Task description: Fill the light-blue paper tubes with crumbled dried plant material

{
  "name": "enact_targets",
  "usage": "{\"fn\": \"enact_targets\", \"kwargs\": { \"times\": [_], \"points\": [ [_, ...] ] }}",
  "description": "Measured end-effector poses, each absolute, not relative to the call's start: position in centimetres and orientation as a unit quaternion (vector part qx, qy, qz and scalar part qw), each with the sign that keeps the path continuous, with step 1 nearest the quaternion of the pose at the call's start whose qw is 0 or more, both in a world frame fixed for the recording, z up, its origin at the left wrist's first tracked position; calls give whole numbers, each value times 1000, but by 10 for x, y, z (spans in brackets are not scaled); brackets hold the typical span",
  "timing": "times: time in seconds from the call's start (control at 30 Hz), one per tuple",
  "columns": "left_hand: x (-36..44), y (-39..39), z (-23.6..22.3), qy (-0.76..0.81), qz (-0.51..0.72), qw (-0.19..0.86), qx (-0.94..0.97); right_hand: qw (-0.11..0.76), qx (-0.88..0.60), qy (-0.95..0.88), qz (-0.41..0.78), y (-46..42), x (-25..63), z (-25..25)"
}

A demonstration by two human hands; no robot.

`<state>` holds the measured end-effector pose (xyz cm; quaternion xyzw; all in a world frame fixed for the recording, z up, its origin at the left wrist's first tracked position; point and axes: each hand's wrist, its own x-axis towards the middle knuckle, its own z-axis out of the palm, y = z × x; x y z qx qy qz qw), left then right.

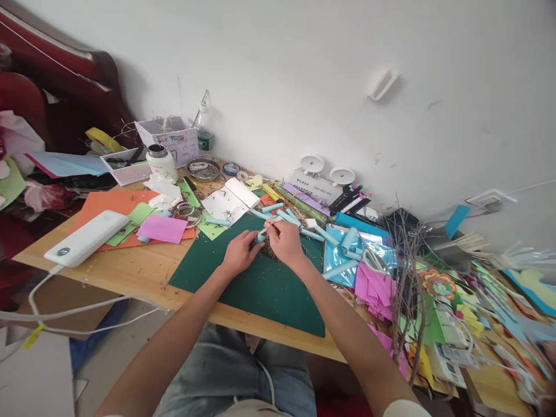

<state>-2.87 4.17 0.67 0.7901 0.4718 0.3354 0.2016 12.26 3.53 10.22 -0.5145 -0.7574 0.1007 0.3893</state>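
Pale-blue slim tube (261, 237), pinched by fingers of left hand (238, 253) and right hand (284, 238), seems light, crushable; hold its ends.

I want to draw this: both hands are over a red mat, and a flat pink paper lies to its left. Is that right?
The mat is green, not red; the head view shows it. The left hand and right hand are over it, and the flat pink paper lies to its left.
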Motion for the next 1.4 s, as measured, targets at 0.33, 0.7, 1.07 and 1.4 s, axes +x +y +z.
{"fn": "enact_targets", "kwargs": {
  "times": [0.33, 0.7, 1.07, 1.4],
  "points": [
    [-29, 41, 8, 473, 332, 202, 790, 372, -532, -755, 92, 36, 123, 99],
    [-29, 41, 10, 478, 327, 213, 787, 365, -525, -762, 98, 34, 124, 99],
    [-29, 41, 9, 475, 332, 204, 789, 363, -539, -755, 91, 33, 126, 102],
    [-28, 41, 9, 478, 332, 202, 788, 360, -522, -769, 82, 37, 131, 102]
  ]
}}
